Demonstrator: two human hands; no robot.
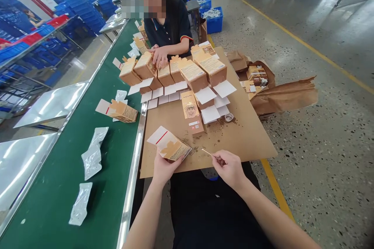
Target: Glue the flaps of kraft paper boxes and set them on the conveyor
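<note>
My left hand (164, 168) is closed around a small brown and tan carton (175, 149), tilted above the near edge of the cardboard sheet, its white flap with a red strip standing out to the upper left. Between the fingertips of my right hand (229, 168) is a thin cotton swab (207, 151), its tip pointing left towards the carton. A flat printed carton (191, 111) lies on the cardboard just beyond. Near it stands a small clear round dish (229, 117), with dark wet spots around it. Several cartons (193, 76) with open white flaps are stacked behind.
A green conveyor belt (117, 151) runs along the left with wrapped clear packets (92, 159) and another carton (124, 111) on it. Across the cardboard sheet (245, 136), a person's hands (159, 55) touch the stacked cartons. An open brown paper sack (283, 95) of cartons sits at right.
</note>
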